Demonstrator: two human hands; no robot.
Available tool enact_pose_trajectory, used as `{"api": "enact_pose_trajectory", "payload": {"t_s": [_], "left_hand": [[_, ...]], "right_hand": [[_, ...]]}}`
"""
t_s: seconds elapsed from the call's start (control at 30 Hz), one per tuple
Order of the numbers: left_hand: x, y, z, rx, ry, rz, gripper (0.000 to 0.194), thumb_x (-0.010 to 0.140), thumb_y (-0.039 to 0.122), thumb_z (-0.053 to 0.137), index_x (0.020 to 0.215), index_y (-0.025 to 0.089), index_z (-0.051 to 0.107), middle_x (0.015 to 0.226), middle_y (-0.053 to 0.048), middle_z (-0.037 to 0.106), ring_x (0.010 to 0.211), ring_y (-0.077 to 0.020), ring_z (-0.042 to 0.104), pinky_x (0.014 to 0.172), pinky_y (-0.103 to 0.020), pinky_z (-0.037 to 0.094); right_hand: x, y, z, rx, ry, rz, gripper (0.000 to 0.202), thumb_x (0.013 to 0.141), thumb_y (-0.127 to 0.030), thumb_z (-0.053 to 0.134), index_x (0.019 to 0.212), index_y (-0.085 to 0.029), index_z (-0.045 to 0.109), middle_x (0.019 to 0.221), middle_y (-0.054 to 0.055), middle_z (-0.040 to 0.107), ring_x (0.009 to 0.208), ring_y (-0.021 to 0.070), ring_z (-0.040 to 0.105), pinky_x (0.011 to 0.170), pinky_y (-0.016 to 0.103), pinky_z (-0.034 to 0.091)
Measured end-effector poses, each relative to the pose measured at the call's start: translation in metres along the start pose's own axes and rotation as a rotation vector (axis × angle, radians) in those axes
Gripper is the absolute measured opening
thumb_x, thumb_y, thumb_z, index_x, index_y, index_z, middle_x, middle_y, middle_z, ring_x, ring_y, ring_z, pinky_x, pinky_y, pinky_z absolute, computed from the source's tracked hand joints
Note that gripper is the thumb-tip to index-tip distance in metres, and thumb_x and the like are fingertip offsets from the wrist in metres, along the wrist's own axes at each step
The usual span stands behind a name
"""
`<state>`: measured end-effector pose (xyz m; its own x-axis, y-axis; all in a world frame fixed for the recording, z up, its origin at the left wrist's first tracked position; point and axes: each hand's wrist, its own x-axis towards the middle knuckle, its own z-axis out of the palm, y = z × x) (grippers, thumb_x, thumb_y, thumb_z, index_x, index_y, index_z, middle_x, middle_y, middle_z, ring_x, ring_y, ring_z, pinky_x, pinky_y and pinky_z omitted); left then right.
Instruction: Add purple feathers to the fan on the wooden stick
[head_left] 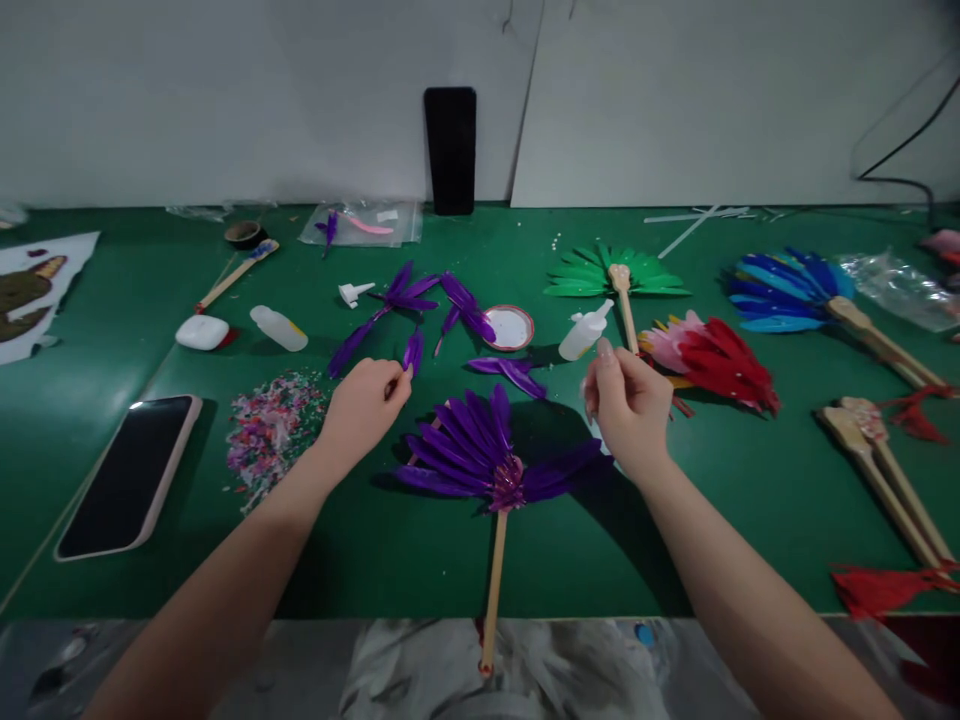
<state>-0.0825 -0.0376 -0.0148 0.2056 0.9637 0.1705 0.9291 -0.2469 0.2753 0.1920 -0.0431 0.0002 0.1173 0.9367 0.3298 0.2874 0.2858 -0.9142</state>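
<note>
And here we are, with the left hand [367, 400] pinching a small purple feather [413, 352] between thumb and fingers, while the right hand [628, 410] is curled in, thumb against bent fingers; whether it grips anything, we cannot tell. Between and below them lies the purple feather fan [457, 455], plumes away from us, its handle [495, 580] poking out past the near edge of the table [360, 585]. That's our first worry: one brush of the body against that overhang could swing the whole fan round! We watch the shiny centre [508, 482] too; if that gloss is wet glue, a careless touch might drag the plumes askew. The squeeze bottle [583, 335] stands just beyond the right hand, so a knuckle could tip it. And by the left forearm we see a heap of colourful bits [266, 435], which a low sleeve-side sweep might scatter among the feathers
</note>
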Motion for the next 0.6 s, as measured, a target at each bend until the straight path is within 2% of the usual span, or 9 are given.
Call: {"api": "enact_pose_trajectory", "payload": {"t_s": [0.2, 0.3, 0.5, 0.6], "left_hand": [[-0.003, 0.002, -0.003, -0.063, 0.148, -0.047, 0.024, 0.088, 0.029, 0.045, 0.066, 0.02, 0.049, 0.062, -0.002, 0.053, 0.064, -0.0172, 0.049, 0.061, -0.029, 0.037], [-0.003, 0.003, -0.003, -0.065, 0.158, -0.068, 0.02, 0.087, 0.028, 0.046, 0.07, 0.02, 0.051, 0.065, -0.002, 0.054, 0.066, -0.0167, 0.049, 0.064, -0.029, 0.038], [-0.001, 0.0, -0.007, -0.116, 0.157, -0.145, 0.029, 0.088, 0.029, 0.043, 0.06, 0.021, 0.041, 0.058, 0.001, 0.045, 0.061, -0.0149, 0.045, 0.061, -0.028, 0.035], [-0.001, 0.0, -0.01, -0.118, 0.169, -0.156, 0.031, 0.089, 0.03, 0.042, 0.06, 0.02, 0.043, 0.058, 0.001, 0.045, 0.06, -0.0144, 0.045, 0.059, -0.027, 0.034]], "right_hand": [[0.004, 0.003, -0.002, -0.015, 0.055, 0.01, 0.044, 0.091, -0.045, 0.048, 0.054, -0.021, 0.045, 0.038, -0.007, 0.039, 0.029, 0.0063, 0.037, 0.032, 0.02, 0.028], [0.005, 0.003, -0.003, -0.043, 0.069, 0.018, 0.044, 0.091, -0.046, 0.047, 0.054, -0.021, 0.045, 0.04, -0.006, 0.04, 0.03, 0.0065, 0.037, 0.033, 0.021, 0.029], [0.002, 0.009, -0.001, -0.138, -0.057, 0.032, 0.042, 0.092, -0.042, 0.045, 0.056, -0.021, 0.046, 0.04, -0.006, 0.04, 0.033, 0.0079, 0.039, 0.036, 0.022, 0.031], [0.004, 0.014, -0.002, -0.266, -0.113, 0.015, 0.037, 0.09, -0.042, 0.048, 0.061, -0.02, 0.051, 0.043, -0.004, 0.046, 0.038, 0.01, 0.045, 0.041, 0.023, 0.034]]}}
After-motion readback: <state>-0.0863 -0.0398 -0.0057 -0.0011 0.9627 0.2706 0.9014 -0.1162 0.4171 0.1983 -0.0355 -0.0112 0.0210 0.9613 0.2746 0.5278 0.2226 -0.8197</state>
